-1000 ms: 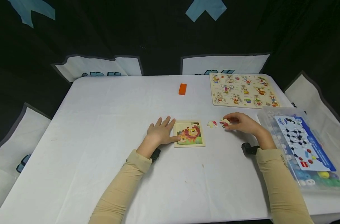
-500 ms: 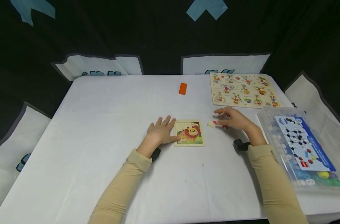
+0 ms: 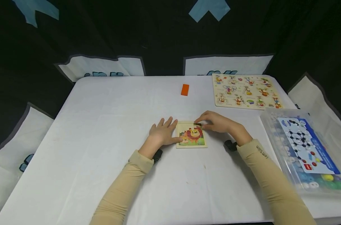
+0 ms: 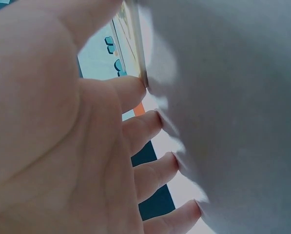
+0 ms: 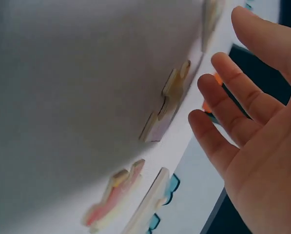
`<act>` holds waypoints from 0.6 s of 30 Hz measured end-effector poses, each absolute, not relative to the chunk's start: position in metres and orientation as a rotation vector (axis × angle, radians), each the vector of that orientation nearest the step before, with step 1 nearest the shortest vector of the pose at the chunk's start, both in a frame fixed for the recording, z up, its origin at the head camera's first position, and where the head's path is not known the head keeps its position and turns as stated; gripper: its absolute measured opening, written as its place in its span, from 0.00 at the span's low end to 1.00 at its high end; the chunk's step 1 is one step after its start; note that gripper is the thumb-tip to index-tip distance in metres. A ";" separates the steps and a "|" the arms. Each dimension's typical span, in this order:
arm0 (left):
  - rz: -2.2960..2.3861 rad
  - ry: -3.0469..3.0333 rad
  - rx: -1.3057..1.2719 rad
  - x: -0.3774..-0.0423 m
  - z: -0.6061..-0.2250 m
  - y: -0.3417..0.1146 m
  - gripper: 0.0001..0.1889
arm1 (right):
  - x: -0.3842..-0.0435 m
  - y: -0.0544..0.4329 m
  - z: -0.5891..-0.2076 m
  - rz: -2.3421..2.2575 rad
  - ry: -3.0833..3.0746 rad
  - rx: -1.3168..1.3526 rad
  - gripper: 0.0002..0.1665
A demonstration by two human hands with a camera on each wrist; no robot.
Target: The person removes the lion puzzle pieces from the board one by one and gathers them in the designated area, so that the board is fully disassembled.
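On the far side of the white-covered worktop lies a small orange rectangular block. At far right there is a pale, flat rectangular board with cartoon figures. Nearer, along the right edge, lies a transparent plastic box with a blue-and-white label. Behind hangs a black curtain.

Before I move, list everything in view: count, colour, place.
Table: 1, white, centre
Lion puzzle: 1, multicoloured, pale-framed, table's middle
Loose pieces: 2 visible, pale and pinkish, right of puzzle
Block: 1, orange, far middle
Picture board: 1, pale wood, far right
Box: 1, clear, right
Beads: many, mixed, inside box
Backdrop: 1, dark, beyond table
Wrist devices: 2, black, wrists
Sleeves: 2, tan, arms
Left hand: 1, bare, puzzle's left edge
Right hand: 1, bare, puzzle's upper right
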State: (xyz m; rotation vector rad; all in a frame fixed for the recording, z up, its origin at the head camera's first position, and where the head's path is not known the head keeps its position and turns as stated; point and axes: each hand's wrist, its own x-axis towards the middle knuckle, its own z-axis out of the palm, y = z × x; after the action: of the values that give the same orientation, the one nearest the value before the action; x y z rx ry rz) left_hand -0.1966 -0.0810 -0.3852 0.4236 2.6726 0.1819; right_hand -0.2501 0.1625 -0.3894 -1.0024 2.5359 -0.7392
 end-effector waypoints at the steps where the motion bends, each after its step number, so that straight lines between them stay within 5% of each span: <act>1: 0.178 2.672 0.424 -0.197 -0.385 -0.081 0.45 | -0.250 0.161 -0.389 -0.693 2.536 -1.033 0.21; 18: 0.174 2.675 0.413 -0.196 -0.383 -0.079 0.44 | -0.250 0.150 -0.383 -0.427 2.547 -1.153 0.22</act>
State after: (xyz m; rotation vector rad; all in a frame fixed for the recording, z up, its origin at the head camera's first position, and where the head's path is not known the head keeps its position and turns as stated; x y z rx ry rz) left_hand -0.1957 -0.0794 -0.3832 0.4129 2.6748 0.1737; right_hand -0.2497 0.1501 -0.3830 -1.1531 2.5474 -0.4266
